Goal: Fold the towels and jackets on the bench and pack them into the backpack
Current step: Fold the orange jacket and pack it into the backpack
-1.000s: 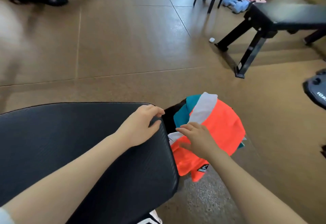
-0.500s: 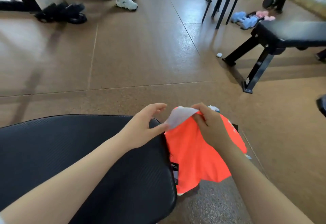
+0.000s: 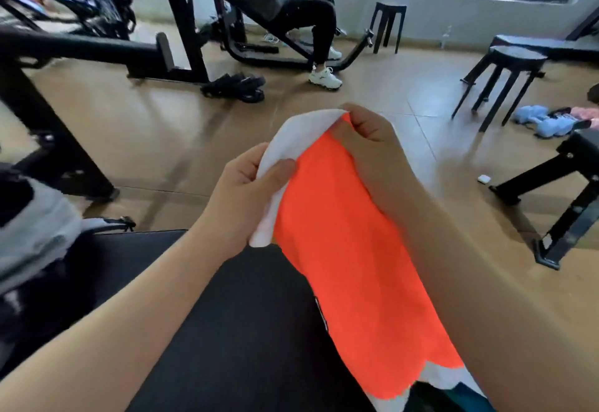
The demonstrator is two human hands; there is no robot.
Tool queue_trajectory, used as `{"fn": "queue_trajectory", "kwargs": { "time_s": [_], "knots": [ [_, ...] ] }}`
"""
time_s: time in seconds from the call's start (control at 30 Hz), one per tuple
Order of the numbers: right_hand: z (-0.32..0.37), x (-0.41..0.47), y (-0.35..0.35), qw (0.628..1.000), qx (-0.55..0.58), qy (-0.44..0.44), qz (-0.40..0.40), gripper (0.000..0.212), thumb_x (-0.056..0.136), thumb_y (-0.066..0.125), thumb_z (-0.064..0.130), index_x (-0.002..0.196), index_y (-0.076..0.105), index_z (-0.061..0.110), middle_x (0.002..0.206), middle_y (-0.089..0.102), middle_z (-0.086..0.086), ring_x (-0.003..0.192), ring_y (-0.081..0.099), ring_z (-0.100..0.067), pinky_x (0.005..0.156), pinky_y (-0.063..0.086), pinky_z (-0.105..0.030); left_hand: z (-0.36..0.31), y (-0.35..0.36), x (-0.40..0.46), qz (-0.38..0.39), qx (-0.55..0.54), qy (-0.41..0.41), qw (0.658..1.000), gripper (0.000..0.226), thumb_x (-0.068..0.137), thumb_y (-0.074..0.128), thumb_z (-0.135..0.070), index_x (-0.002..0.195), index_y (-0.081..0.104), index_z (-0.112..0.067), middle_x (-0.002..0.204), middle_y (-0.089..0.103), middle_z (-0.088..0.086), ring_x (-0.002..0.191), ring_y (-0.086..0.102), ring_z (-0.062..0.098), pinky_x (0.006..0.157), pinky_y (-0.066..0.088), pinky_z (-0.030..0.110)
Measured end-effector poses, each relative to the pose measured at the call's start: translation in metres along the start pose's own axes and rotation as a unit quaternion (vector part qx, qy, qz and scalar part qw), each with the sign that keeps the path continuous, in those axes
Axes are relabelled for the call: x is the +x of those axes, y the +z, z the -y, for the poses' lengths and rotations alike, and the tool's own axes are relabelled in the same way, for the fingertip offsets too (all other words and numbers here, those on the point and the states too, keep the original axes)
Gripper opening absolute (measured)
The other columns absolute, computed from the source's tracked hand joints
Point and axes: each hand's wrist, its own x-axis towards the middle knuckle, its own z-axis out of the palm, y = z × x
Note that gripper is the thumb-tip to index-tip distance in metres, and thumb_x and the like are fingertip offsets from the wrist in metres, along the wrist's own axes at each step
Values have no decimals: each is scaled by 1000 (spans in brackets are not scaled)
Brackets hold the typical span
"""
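An orange jacket [image 3: 353,269] with a white edge and a teal part at the bottom hangs in front of me over the black padded bench [image 3: 233,330]. My left hand [image 3: 246,191] grips its white edge at the left. My right hand [image 3: 369,145] pinches the top of the same edge, higher and to the right. The jacket's lower part hangs down past the bench's right end. A grey and black backpack [image 3: 35,233] stands on the bench at the far left, blurred.
Another black bench [image 3: 570,184] stands at the right, with a round stool [image 3: 515,64] behind it and blue dumbbells [image 3: 547,119] on the floor. A person sits on a weight machine [image 3: 194,22] at the back. Coiled black rope [image 3: 236,85] lies on the brown floor.
Both hands have taken the jacket's white edge and lifted it up from beside the bench's end. My view has tilted upward, bringing the gym's far side into sight.
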Motion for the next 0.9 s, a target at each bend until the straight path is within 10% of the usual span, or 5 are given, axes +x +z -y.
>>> {"fn": "queue_trajectory", "kwargs": {
  "time_s": [0.27,0.5,0.7,0.8,0.9],
  "knots": [
    [-96,-2,126,946,-187,76,254,43,86,64,11,126,51,4,128,54,-13,117,48,-18,98,30,-17,54,-133,-36,-200,210,-198,936,10,87,56,-11,79,62,-11,71,60,4,63,53,14,53,41,24],
    [-119,-78,131,926,-246,-53,283,47,82,51,47,110,61,11,118,56,-8,111,52,-23,99,40,-33,95,-171,-40,-253,275,-205,905,18,82,55,-19,84,66,-4,72,59,3,69,52,16,62,42,29],
    [-120,-128,183,771,-430,-92,460,83,69,55,73,131,45,19,142,40,-5,124,43,-30,101,34,-44,116,-178,-26,-260,73,-265,926,22,94,49,-12,114,53,-17,107,53,4,89,59,8,69,47,18],
    [-136,-125,187,768,-441,-118,449,54,74,62,57,112,58,19,121,55,-8,107,54,-33,85,44,-43,131,-183,-44,-200,149,-273,929,56,92,53,-12,143,30,-10,142,39,8,128,41,16,95,37,23],
    [-148,-115,188,798,-432,-144,395,27,76,63,40,90,63,17,90,62,-5,80,60,-29,66,47,-36,143,-183,-70,-181,274,-275,904,48,90,56,-17,135,42,-10,135,49,8,118,50,19,91,38,25]
  ]
}}
